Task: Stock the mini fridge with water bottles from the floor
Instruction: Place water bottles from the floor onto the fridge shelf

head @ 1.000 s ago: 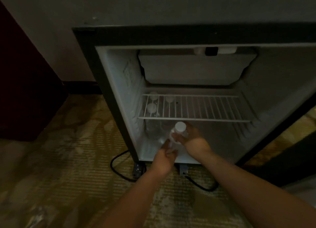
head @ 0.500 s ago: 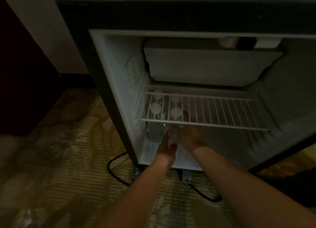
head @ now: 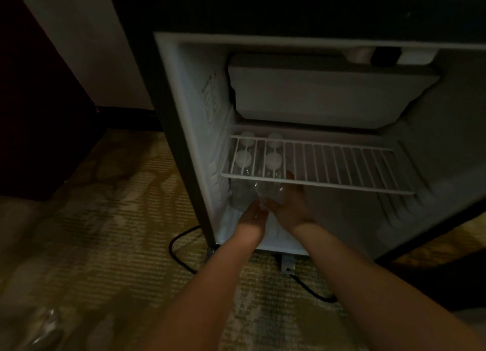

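Side by side, the left hand (head: 253, 217) lies flat-fingered; the right hand (head: 291, 206) curls its fingers inward.

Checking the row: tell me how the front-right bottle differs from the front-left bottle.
The front-right bottle is gripped by the right hand, with the left hand touching it low; the front-left bottle stands free. The front-left bottle stands beside the fridge's left wall; the front-right bottle stands to its right. Both are clear, white-capped and under the wire shelf.
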{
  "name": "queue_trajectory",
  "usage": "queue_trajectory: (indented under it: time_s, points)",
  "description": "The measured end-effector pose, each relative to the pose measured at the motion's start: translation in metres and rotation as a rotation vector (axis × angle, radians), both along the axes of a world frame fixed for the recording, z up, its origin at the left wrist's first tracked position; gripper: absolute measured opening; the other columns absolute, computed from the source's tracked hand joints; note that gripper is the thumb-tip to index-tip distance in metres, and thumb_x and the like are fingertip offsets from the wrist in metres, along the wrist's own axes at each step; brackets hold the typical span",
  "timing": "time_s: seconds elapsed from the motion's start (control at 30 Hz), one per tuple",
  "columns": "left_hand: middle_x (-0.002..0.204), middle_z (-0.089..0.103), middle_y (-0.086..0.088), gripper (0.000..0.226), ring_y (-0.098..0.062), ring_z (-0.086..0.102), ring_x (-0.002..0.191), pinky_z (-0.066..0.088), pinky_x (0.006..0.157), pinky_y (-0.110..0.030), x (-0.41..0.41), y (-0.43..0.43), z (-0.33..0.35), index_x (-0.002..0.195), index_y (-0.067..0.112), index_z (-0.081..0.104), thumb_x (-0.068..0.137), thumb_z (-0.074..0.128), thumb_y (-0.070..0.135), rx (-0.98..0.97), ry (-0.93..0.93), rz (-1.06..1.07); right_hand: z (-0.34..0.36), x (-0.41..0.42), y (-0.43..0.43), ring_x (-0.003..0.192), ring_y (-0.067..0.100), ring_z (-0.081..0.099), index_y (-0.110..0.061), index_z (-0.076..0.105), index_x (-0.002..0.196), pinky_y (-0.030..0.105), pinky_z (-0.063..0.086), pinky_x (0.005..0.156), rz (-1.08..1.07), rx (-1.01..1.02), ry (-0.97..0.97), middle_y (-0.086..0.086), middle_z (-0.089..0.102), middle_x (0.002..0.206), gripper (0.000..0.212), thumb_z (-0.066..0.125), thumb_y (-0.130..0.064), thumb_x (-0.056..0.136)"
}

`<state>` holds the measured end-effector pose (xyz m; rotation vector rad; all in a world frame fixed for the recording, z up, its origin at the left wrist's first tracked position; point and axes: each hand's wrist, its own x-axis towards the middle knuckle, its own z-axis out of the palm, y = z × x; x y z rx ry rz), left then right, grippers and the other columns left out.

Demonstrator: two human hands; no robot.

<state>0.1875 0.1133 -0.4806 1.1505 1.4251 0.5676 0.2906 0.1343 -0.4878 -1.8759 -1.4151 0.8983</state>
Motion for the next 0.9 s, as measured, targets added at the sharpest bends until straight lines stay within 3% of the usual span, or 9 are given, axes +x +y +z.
queue_trajectory:
  time_s: [0.1,0.17,0.23,0.33,0.43,0.5,0.6,0.73,0.9]
  points:
    - [0.137,0.05,-0.014,0.036,-0.03,0.047,0.128,0.04,0.105,-0.036,-0.01,-0.006,-0.006,0.131,0.004,0.049,0.099,0.039,0.017,-0.014,0.081,-0.021,-0.001,0.001,-0.011,0.129,0.027,0.042,-0.01,0.024,0.146,0.018,0.034,0.092,0.025,-0.138,-0.041,0.015,0.035,0.144,0.069,0.061,-0.024,0.09]
    - [0.136,0.052,-0.012,0.035,-0.026,0.049,0.125,0.04,0.101,-0.032,-0.021,-0.014,0.0,0.13,0.007,0.05,0.099,0.038,0.018,-0.071,0.132,-0.07,0.012,0.0,-0.023,0.132,0.026,0.039,-0.01,0.025,0.146,0.021,0.033,0.1,0.116,-0.196,-0.123,0.013,0.033,0.147,0.063,0.055,-0.028,0.093]
    - [0.121,0.058,-0.013,0.029,-0.022,0.054,0.111,0.043,0.094,-0.029,-0.034,-0.024,0.009,0.118,0.01,0.056,0.099,0.039,0.024,-0.068,0.144,-0.125,0.025,0.001,-0.034,0.13,0.025,0.041,-0.01,0.032,0.143,0.023,0.035,0.101,0.209,-0.257,-0.19,0.011,0.038,0.145,0.057,0.053,-0.031,0.094]
    - [0.099,0.057,-0.011,0.021,-0.023,0.056,0.097,0.048,0.097,-0.039,-0.053,-0.041,0.028,0.096,0.01,0.059,0.098,0.044,0.024,-0.018,0.153,-0.156,0.051,-0.004,-0.05,0.112,0.023,0.054,-0.008,0.048,0.133,0.021,0.039,0.083,0.307,-0.277,-0.291,0.013,0.056,0.123,0.047,0.054,-0.032,0.093]
    - [0.093,0.056,-0.006,0.022,-0.018,0.054,0.092,0.044,0.084,-0.025,-0.074,-0.066,0.054,0.1,0.007,0.061,0.097,0.045,0.022,0.048,0.278,-0.265,0.087,-0.017,-0.068,0.108,0.024,0.058,-0.007,0.055,0.125,0.028,0.043,0.084,0.433,-0.28,-0.384,0.013,0.061,0.117,0.041,0.055,-0.033,0.092]
    - [0.092,0.058,-0.006,0.025,-0.019,0.056,0.09,0.042,0.078,-0.027,-0.09,-0.084,0.073,0.101,0.003,0.062,0.096,0.045,0.021,0.1,0.359,-0.324,0.112,-0.029,-0.08,0.111,0.025,0.057,-0.009,0.056,0.124,0.032,0.045,0.09,0.519,-0.297,-0.425,0.013,0.061,0.121,0.04,0.055,-0.032,0.093]
    - [0.099,0.064,-0.016,0.024,-0.029,0.061,0.096,0.045,0.08,-0.032,-0.118,-0.112,0.1,0.1,0.002,0.062,0.096,0.045,0.019,0.148,0.406,-0.3,0.155,-0.052,-0.103,0.111,0.026,0.058,-0.009,0.055,0.124,0.033,0.046,0.089,0.635,-0.301,-0.474,0.013,0.06,0.123,0.038,0.054,-0.032,0.094]
    - [0.095,0.062,-0.01,0.024,-0.021,0.058,0.088,0.042,0.075,-0.027,-0.16,-0.154,0.139,0.106,0.006,0.062,0.096,0.046,0.021,0.213,0.507,-0.284,0.209,-0.089,-0.137,0.11,0.027,0.057,-0.009,0.057,0.123,0.035,0.046,0.092,0.772,-0.25,-0.558,0.012,0.059,0.122,0.035,0.052,-0.029,0.095]
    - [0.113,0.063,-0.01,0.03,-0.023,0.06,0.103,0.046,0.083,-0.03,-0.23,-0.229,0.187,0.118,0.008,0.058,0.096,0.047,0.025,0.212,0.659,-0.288,0.257,-0.155,-0.193,0.107,0.023,0.057,-0.013,0.06,0.117,0.03,0.044,0.083,0.898,-0.134,-0.65,0.005,0.06,0.114,0.03,0.053,-0.031,0.094]
